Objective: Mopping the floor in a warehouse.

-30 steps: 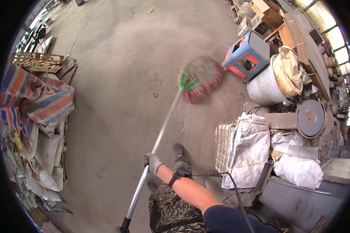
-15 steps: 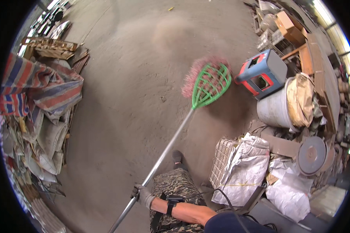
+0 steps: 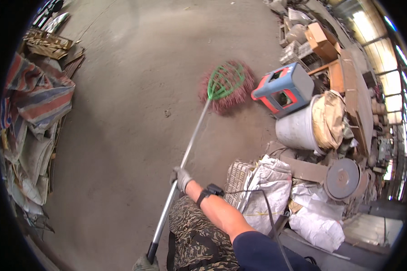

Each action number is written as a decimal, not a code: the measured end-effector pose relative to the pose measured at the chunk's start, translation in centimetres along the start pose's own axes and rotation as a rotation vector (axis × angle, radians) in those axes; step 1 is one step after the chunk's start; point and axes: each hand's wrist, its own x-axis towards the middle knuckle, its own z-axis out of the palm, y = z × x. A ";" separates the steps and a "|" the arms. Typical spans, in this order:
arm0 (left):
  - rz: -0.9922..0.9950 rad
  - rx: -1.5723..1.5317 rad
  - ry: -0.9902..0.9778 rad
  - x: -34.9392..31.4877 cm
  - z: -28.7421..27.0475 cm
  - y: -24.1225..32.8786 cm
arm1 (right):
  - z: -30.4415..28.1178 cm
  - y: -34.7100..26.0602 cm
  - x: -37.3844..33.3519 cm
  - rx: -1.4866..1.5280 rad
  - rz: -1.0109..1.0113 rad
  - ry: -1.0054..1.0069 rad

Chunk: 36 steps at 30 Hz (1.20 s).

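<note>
A long-handled broom (image 3: 196,131) slants across the middle of the head view. Its green plastic head and reddish bristles rest on the dusty floor just left of a blue-and-red bin lid (image 3: 287,90). My gloved right hand (image 3: 181,179) is wrapped round the metal pole partway down, its arm reaching forward. At the lower edge my gloved left hand (image 3: 144,264), partly cut off, grips the dark end of the handle.
Right of the broom stand a grey bucket (image 3: 296,130), white sacks (image 3: 273,185), a plastic crate (image 3: 237,178), a round metal disc (image 3: 343,179) and a cardboard box (image 3: 321,40). Striped tarpaulin (image 3: 45,101) covers a pile on the left. Thin dust hangs over the floor.
My right hand has moved forward with the pole, and my left hand has come into view at the handle's end. The broom head has turned, and the dust cloud ahead has thinned.
</note>
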 end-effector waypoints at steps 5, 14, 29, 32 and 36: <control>0.065 -0.091 -0.016 0.4 -0.8 -3.3 | 1.6 1.4 -3.7 0.060 -0.098 -0.135; -0.146 0.044 -0.068 -9.3 6.6 -31.6 | 0.7 19.2 -9.1 0.151 0.111 -0.027; -0.434 0.073 -0.414 -20.4 1.4 -34.5 | -3.3 36.6 -9.8 -0.068 0.459 0.242; -0.554 -0.021 -0.511 -20.0 5.3 -27.9 | -2.3 32.0 -6.0 -0.368 0.266 0.267; -0.442 -0.216 -0.340 -13.3 8.1 -16.8 | 2.8 18.8 1.3 -0.509 0.082 0.228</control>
